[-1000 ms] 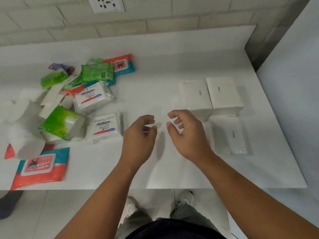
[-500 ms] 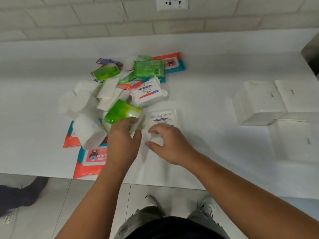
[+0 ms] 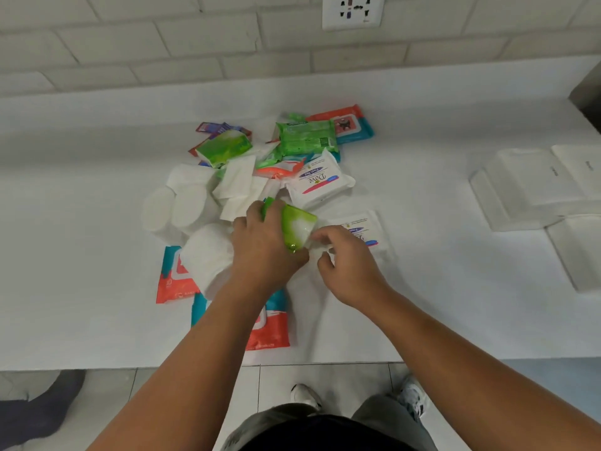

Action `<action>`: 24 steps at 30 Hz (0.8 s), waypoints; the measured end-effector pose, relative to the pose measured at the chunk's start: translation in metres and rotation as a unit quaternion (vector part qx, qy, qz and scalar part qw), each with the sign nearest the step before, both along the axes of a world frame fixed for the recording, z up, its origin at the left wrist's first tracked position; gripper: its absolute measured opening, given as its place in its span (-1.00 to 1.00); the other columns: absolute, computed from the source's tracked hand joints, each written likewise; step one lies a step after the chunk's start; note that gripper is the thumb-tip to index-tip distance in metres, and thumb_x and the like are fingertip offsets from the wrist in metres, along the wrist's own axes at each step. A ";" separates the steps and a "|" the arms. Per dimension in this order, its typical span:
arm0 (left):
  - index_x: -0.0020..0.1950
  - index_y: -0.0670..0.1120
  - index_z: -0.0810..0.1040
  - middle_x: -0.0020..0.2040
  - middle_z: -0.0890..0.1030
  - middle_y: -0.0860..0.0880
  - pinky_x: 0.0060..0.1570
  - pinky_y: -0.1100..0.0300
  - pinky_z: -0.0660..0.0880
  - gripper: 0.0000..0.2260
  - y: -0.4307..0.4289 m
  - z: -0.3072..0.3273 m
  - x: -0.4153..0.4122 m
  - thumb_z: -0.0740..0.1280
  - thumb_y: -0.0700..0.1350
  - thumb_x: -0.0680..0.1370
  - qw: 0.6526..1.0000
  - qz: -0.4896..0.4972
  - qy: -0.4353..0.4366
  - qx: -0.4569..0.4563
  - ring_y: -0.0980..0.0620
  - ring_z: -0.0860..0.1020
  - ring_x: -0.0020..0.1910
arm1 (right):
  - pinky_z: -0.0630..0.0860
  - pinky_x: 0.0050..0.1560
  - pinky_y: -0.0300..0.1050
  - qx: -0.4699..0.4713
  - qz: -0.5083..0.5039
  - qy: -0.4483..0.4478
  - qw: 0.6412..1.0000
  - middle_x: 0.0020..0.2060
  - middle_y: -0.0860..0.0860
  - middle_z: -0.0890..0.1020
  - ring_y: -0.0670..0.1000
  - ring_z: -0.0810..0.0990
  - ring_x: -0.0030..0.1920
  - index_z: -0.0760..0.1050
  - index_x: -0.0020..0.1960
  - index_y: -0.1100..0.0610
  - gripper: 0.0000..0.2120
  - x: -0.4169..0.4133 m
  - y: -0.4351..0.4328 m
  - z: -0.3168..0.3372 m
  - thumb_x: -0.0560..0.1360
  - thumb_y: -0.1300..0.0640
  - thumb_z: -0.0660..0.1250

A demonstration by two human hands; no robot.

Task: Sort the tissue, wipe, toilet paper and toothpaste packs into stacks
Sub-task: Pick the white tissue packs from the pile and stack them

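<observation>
A jumble of packs lies on the white counter (image 3: 97, 320). My left hand (image 3: 263, 252) grips a green-and-white tissue pack (image 3: 297, 227) lifted at the pile's near edge. My right hand (image 3: 348, 265) touches that pack's right corner with its fingertips, above a flat white Dove wipe pack (image 3: 367, 229). A second Dove pack (image 3: 320, 182) sits just behind. White toilet paper rolls (image 3: 185, 206) lie to the left, with orange-and-teal wipe packs (image 3: 174, 281) under them and under my left forearm. Another green tissue pack (image 3: 224, 148) and a green wipe pack (image 3: 305, 138) lie at the back.
Plain white tissue packs (image 3: 527, 187) stand grouped at the right side of the counter. A tiled wall with a socket (image 3: 353, 11) rises behind. The counter's front edge runs just below my forearms. Someone's dark-socked foot (image 3: 35, 405) is on the floor at the lower left.
Both hands swung from the white tissue packs on the right to the mixed pile. My left hand took hold of the green-and-white tissue pack and lifted it; my right hand came to its corner.
</observation>
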State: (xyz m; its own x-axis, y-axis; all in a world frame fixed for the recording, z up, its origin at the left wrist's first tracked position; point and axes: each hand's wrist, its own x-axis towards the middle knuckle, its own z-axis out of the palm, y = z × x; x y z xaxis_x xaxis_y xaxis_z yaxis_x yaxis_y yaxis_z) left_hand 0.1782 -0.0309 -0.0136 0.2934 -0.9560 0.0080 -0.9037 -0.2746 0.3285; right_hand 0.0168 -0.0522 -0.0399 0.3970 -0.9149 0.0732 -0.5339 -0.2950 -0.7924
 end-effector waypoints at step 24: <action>0.41 -0.04 0.44 0.50 0.33 -0.11 0.47 -0.15 0.30 -0.44 -0.032 -0.003 0.073 0.50 0.07 0.46 0.996 0.014 0.049 -0.069 -0.18 0.27 0.49 | 0.40 0.30 0.07 -0.040 0.127 0.225 0.965 0.29 0.01 0.47 0.08 0.43 0.29 0.31 0.43 0.02 -0.11 0.040 -0.037 0.006 0.20 -0.12 0.60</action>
